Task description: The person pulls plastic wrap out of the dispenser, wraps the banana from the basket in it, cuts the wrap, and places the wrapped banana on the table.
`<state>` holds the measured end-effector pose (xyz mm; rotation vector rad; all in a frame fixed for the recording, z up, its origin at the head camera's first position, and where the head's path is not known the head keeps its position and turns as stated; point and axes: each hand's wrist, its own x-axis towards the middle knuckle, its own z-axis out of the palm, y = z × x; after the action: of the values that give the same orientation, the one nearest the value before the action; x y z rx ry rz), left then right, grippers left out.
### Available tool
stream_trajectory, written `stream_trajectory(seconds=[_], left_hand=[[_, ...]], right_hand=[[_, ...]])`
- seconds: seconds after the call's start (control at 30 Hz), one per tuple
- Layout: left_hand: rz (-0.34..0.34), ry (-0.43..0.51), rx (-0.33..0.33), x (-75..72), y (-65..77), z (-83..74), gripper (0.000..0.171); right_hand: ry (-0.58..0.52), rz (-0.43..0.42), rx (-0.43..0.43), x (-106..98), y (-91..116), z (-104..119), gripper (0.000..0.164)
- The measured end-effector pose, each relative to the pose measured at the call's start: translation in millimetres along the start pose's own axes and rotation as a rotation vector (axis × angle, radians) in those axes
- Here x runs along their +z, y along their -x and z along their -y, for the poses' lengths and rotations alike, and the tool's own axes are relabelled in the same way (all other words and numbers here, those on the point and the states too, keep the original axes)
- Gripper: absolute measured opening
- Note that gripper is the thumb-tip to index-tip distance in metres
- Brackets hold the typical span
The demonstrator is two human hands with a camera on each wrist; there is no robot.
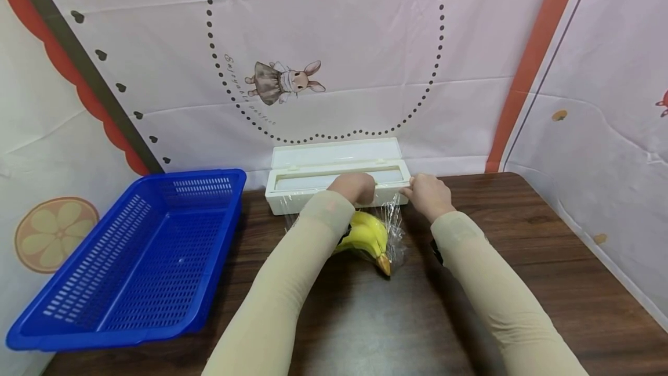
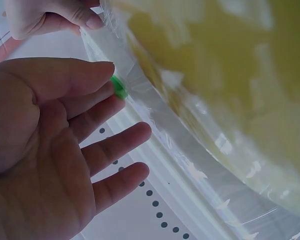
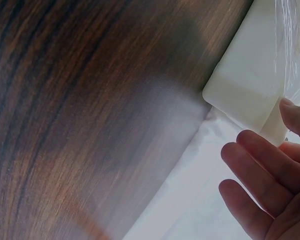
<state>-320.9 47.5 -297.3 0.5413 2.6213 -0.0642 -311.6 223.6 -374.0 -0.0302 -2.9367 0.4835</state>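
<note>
A white cling film dispenser (image 1: 292, 205) stands against the back wall with its lid (image 1: 339, 152) raised. Clear cling film (image 1: 394, 219) hangs down from its front over yellow bananas (image 1: 367, 234). My left hand (image 1: 357, 186) is at the middle of the front rail; in the left wrist view, its thumb and forefinger pinch a small green slider (image 2: 119, 87), the other fingers spread. My right hand (image 1: 429, 195) grips the right end of the dispenser's rail, thumb on top, with the remaining fingers loosely bent below it in the right wrist view.
A blue perforated basket (image 1: 216, 271) stands at the left of the dark wooden table (image 1: 522, 260). Printed cloth (image 1: 365, 45) covers the walls behind and at both sides, close behind the dispenser.
</note>
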Motion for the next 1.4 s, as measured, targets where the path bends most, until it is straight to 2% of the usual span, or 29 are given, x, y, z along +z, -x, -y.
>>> stream_trajectory(seconds=[0.2, 0.5, 0.6, 0.8, 1.13, 1.3, 1.4], left_hand=[[-0.005, -0.015, 0.015, 1.2, 0.5, 3.0, 0.045], [0.008, -0.005, 0.008, 2.2, 0.8, 2.3, 0.048], [0.006, -0.014, -0.002, 2.6, 0.5, 1.3, 0.047], [0.025, -0.003, -0.029, 1.4, -1.4, 0.0, 0.038], [-0.016, -0.021, -0.015, 2.8, -0.6, 5.2, 0.038], [-0.032, -0.059, 0.016, 3.5, 1.0, 2.3, 0.031], [-0.051, -0.075, 0.021, 3.2, 1.7, 0.6, 0.027]], right_hand=[[0.002, 0.008, -0.004, -1, 1, 0, 0.046], [0.005, 0.04, -0.024, -3, 0, 0, 0.047], [-0.011, 0.057, -0.025, -4, -2, 0, 0.046], [-0.021, 0.086, 0.012, -6, -3, 4, 0.058], [0.026, 0.054, 0.028, -4, -6, 13, 0.057], [0.039, 0.055, -0.005, -5, -8, 10, 0.054], [0.037, 0.031, -0.074, -5, -10, 7, 0.047]])
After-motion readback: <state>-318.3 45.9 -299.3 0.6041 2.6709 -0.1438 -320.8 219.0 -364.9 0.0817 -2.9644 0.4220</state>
